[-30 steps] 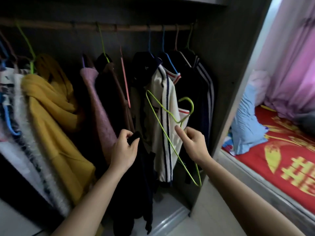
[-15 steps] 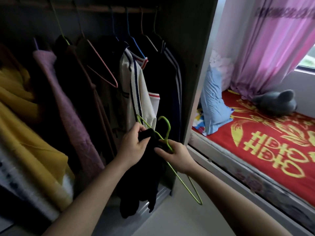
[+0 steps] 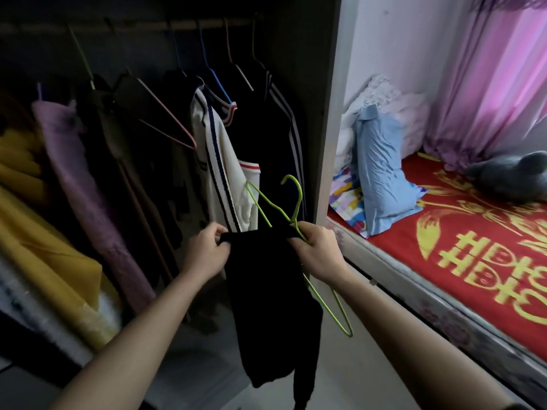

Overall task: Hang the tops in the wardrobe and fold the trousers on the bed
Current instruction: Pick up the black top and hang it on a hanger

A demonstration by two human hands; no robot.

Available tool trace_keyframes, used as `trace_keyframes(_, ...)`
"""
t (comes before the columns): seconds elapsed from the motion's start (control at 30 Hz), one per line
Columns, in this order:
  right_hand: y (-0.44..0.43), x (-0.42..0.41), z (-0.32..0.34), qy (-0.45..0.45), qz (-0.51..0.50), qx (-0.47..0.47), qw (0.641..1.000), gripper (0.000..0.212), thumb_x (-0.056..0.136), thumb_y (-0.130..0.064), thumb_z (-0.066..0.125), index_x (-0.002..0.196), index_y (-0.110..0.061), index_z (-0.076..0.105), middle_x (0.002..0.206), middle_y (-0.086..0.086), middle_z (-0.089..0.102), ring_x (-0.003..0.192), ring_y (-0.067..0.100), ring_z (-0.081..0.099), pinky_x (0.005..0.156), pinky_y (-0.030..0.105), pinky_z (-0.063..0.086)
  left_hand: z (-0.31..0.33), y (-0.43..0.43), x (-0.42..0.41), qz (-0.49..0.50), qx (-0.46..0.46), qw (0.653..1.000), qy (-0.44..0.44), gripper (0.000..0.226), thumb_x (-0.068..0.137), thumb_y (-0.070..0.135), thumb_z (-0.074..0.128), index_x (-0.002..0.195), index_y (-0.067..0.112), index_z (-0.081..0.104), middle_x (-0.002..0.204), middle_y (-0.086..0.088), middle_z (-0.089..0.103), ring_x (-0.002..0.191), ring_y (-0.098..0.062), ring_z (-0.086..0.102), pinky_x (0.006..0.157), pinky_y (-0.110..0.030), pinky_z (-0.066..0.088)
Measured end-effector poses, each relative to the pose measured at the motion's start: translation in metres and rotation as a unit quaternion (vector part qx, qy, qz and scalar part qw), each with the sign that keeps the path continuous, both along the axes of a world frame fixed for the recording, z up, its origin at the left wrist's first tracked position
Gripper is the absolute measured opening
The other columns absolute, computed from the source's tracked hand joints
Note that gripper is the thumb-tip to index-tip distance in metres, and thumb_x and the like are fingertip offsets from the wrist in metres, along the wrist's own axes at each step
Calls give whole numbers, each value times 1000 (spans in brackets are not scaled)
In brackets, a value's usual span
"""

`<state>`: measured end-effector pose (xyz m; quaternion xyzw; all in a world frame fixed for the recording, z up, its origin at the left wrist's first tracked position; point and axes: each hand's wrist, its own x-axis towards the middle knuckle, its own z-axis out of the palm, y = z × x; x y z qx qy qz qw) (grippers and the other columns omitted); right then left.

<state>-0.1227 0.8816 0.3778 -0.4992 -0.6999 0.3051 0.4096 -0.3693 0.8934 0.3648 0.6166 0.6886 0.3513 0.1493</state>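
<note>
A black top [image 3: 272, 294] hangs down between my two hands in front of the open wardrobe [image 3: 322, 119]. My left hand [image 3: 208, 251] pinches its upper left edge. My right hand [image 3: 318, 250] grips its upper right edge together with a lime-green wire hanger [image 3: 291, 214], whose hook points up and whose lower arm sticks out below my wrist. The hanger lies partly against the top; whether it sits inside the garment I cannot tell. The bed [image 3: 461, 250] with a red and gold cover lies to the right.
Several garments hang from the wardrobe rail [image 3: 207, 25]: a cream striped top [image 3: 220, 161], dark striped jackets, a pink knit [image 3: 80, 179], a yellow garment [image 3: 35, 232]. An empty pink hanger [image 3: 165, 113] hangs among them. On the bed sit a blue pillow [image 3: 381, 173] and a grey plush toy [image 3: 509, 176]. Pink curtain behind.
The green hanger came off the rail in my right hand and down to the black top. Both hands now hold the top spread between them. My view has swung right toward the bed.
</note>
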Motion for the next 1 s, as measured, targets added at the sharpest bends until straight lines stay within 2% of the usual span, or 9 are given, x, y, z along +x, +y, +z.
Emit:
trace_keyframes(0.13,-7,27,-19,61,-23,75,995,8,89,-20,63,92,-25,69,73,-12,66,67,4,61,61,23,46,1,9,35,-85,-70,967,-229,24,91,6,54,90,24,69,86,6,71,86,-13,64,71,-21,48)
trace_keyframes(0.2,-10,41,-26,90,-25,93,991,11,85,-23,67,96,-26,67,70,-11,63,60,2,55,58,16,41,4,14,45,-118,-75,959,-246,12,88,16,64,86,27,68,77,11,70,75,-6,64,65,-18,48)
trace_keyframes(0.3,-12,61,-27,75,-39,111,990,18,84,-35,70,101,-31,65,62,-16,55,53,3,49,53,13,37,7,24,55,-112,-48,979,-166,12,81,25,74,77,33,66,65,14,66,60,-3,60,58,-25,46)
trace_keyframes(0.47,-20,89,-18,51,-113,155,980,42,98,-57,50,91,-20,69,66,1,64,58,16,59,55,40,48,13,36,70,13,24,999,-45,17,87,25,65,72,24,58,67,3,61,65,-16,59,55,-32,41)
trace_keyframes(0.6,-35,110,-10,44,-107,192,975,39,101,-51,47,73,-32,64,53,-5,47,47,9,41,46,30,35,23,46,70,34,3,999,-13,12,93,22,61,83,16,59,75,3,60,73,-20,59,56,-30,36)
trace_keyframes(0.7,-43,116,-9,10,-57,163,985,54,100,-58,44,86,-16,73,59,4,58,54,19,54,50,36,42,29,49,61,53,-12,999,-1,9,94,19,59,91,11,61,84,-3,62,81,-26,59,65,-31,41)
trace_keyframes(0.8,-43,113,-8,-21,7,110,994,40,100,-52,49,96,-24,77,57,-2,57,53,10,51,53,33,42,37,53,46,64,1,998,-3,8,95,16,59,95,9,62,88,-6,62,83,-28,59,67,-32,43)
trace_keyframes(0.9,-41,100,-7,-60,45,115,991,30,101,-43,52,89,-28,75,51,-7,43,47,7,43,52,24,37,41,54,37,61,50,997,17,4,92,15,60,90,13,63,83,-3,63,77,-25,58,65,-30,41)
trace_keyframes(1.0,-35,77,0,-40,56,120,990,45,100,-51,46,86,-18,73,54,-8,51,50,10,51,51,23,40,40,51,36,1,77,997,18,11,89,13,64,83,22,66,75,-1,66,68,-20,60,57,-29,43)
